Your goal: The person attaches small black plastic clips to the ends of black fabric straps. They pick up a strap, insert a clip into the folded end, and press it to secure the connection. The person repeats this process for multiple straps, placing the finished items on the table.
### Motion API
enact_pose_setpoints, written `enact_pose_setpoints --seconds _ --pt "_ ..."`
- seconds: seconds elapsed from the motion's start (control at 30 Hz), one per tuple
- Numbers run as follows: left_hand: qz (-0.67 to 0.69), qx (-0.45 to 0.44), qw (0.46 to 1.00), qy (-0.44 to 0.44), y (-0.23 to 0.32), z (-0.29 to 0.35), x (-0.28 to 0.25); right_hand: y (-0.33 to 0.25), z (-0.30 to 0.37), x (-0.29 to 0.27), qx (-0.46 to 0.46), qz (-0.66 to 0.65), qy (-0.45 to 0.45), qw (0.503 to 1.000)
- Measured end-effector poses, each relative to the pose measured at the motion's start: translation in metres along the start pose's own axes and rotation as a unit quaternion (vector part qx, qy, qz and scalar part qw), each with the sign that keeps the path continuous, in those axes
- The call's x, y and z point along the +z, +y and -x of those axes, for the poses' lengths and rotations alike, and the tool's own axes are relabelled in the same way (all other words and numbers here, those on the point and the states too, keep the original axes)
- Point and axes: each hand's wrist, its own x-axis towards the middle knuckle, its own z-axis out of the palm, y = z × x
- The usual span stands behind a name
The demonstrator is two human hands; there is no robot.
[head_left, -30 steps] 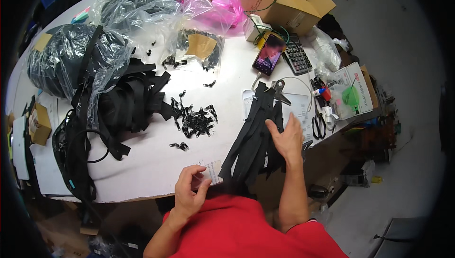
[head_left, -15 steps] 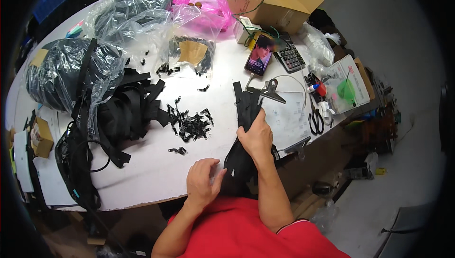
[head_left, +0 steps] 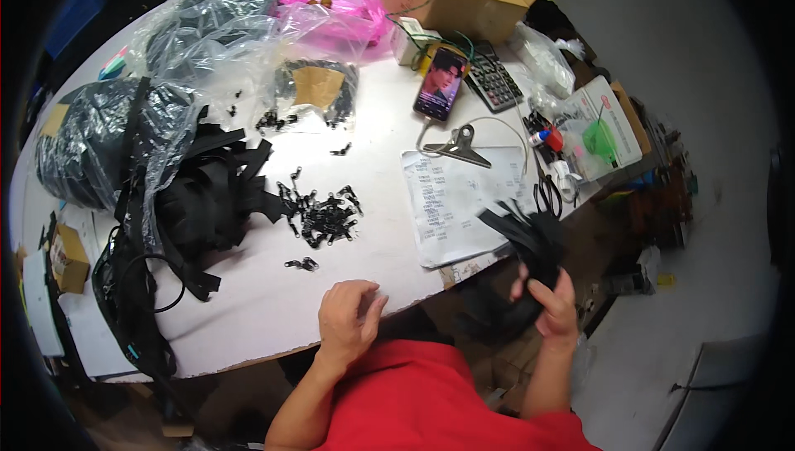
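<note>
A bundle of long black fabric strips (head_left: pixel 534 240), zipper tape by the look of it, is gripped in my right hand (head_left: pixel 553 306) beyond the table's front right edge. The upper ends fan out over the corner of a printed sheet (head_left: pixel 451 211); the lower ends hang dark and blurred below the table. At the front edge, my left hand (head_left: pixel 346 317) rests with fingers loosely curled and thumb apart, holding nothing that I can see. Ahead of it lies a pile of small black zipper sliders (head_left: pixel 323 219), with a few more sliders (head_left: pixel 301 264) nearer.
More black strips (head_left: pixel 215 194) heap on the left beside plastic-wrapped black rolls (head_left: pixel 99 144). A pink bag (head_left: pixel 335 8) and cardboard box (head_left: pixel 472 4) stand at the back. A phone (head_left: pixel 440 84), calculator (head_left: pixel 494 82), bulldog clip (head_left: pixel 460 149) and scissors (head_left: pixel 546 194) lie on the right.
My right hand has carried the black strips right and towards me, off the table, uncovering the printed sheet. The left hand has stayed nearly still. The view has shifted slightly.
</note>
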Motion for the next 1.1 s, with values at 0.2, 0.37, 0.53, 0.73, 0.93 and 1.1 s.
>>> enact_pose_setpoints --seconds 0.2,0.37,0.53,0.73,0.93,1.1 --pt "-0.008 -0.021 1.000 -0.006 0.002 0.002 0.006 0.034 0.059 -0.079 0.020 -0.005 0.247 0.969" --pt "-0.022 -0.021 0.999 -0.017 0.001 0.002 0.011 0.144 0.022 -0.164 0.064 -0.052 0.345 0.935" --pt "-0.035 -0.025 0.999 -0.013 0.003 0.003 0.010 0.195 -0.033 -0.228 0.100 -0.111 0.391 0.908" --pt "-0.063 -0.030 0.998 -0.004 0.007 0.003 0.010 0.203 -0.104 -0.288 0.149 -0.132 0.397 0.896" --pt "-0.047 -0.033 0.998 -0.007 0.004 0.000 0.016 0.245 -0.103 -0.345 0.226 0.099 0.477 0.843" --pt "-0.058 -0.025 0.998 -0.003 0.002 0.002 0.012 0.253 -0.041 -0.257 0.103 0.153 0.454 0.871"
